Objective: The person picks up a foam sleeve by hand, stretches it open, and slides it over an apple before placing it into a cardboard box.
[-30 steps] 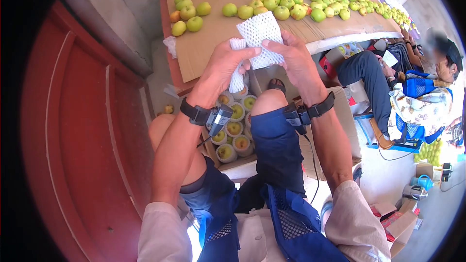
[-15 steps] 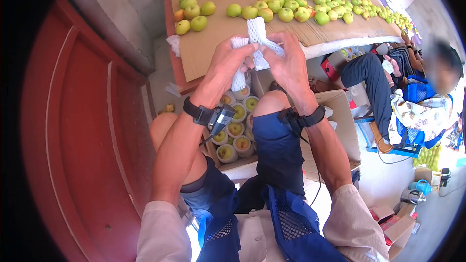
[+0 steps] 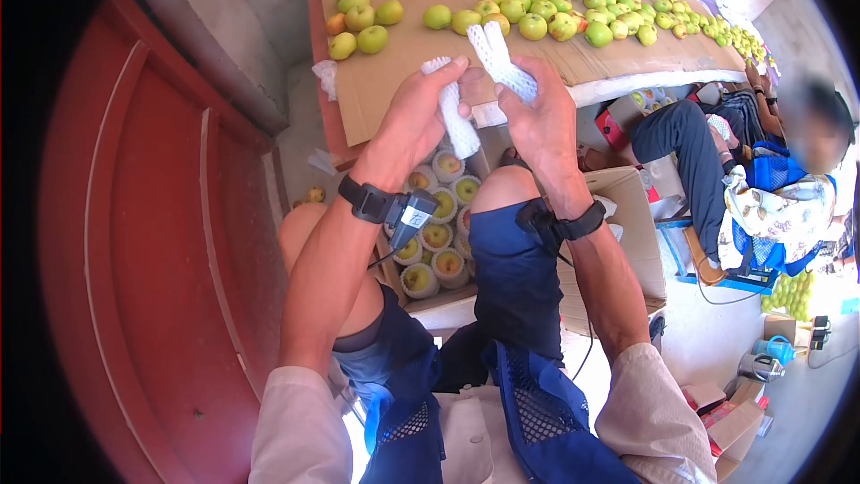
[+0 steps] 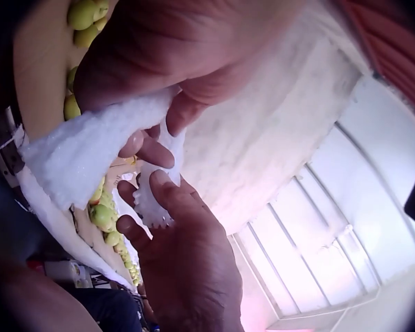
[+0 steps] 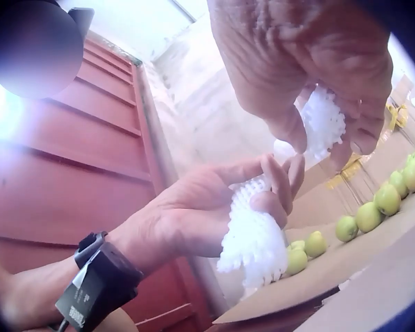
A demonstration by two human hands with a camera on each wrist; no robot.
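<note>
White foam mesh is in both hands. The right hand [image 3: 544, 112] pinches one fruit net [image 3: 491, 52] between thumb and fingers; a second ago that net was spread as a broad, flat sheet, and now it is a narrow, gathered strip with two ends standing up beyond the thumb. The left hand [image 3: 417, 108] grips another foam sleeve [image 3: 460, 130] against its fingers, with the longer part hanging below; its lower end has swung towards the right hand. The hands have also drawn apart: they were close together half a second ago, and the head view now shows a gap between the two pieces of foam.

For the work, this looks like handling of the nets before any fruit goes in, since neither hand holds an apple. The left wrist view shows the left sleeve's free end flared, so it may be partly opened; whether the right net is open inside, I cannot tell.

Bare green apples [image 3: 533, 27] lie beyond the hands on the cardboard-covered surface [image 3: 385, 94]. Netted apples [image 3: 436, 236] sit in a carton below the left hand, beside the person's knee, their rows unchanged.
</note>
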